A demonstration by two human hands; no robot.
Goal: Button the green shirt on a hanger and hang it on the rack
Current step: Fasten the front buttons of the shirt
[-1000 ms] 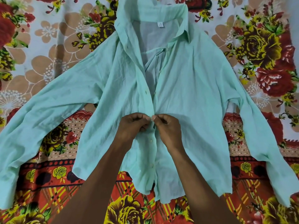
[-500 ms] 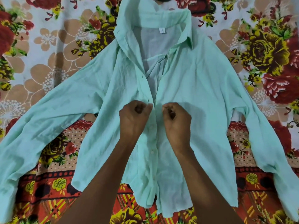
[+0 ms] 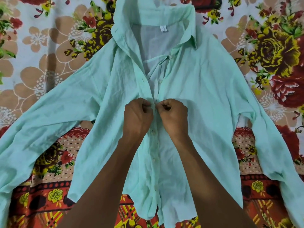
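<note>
The green shirt (image 3: 205, 96) lies face up and spread flat, collar at the top, both sleeves stretched out to the sides. Its lower front is closed with small pale buttons; the upper front stands apart in a V below the collar. My left hand (image 3: 137, 116) pinches the left front edge at mid-chest. My right hand (image 3: 174, 115) pinches the right front edge directly beside it, fingertips almost touching. A hanger's thin line shows faintly through the fabric near the neck; the rack is out of sight.
A floral bedsheet (image 3: 49, 46) with red, yellow and beige flowers covers the whole surface under the shirt. A darker red patterned band (image 3: 49, 203) runs along the near side.
Both hands have climbed from a lower button to a higher spot on the front. They parted briefly, then came together again, pinching the two front edges.
</note>
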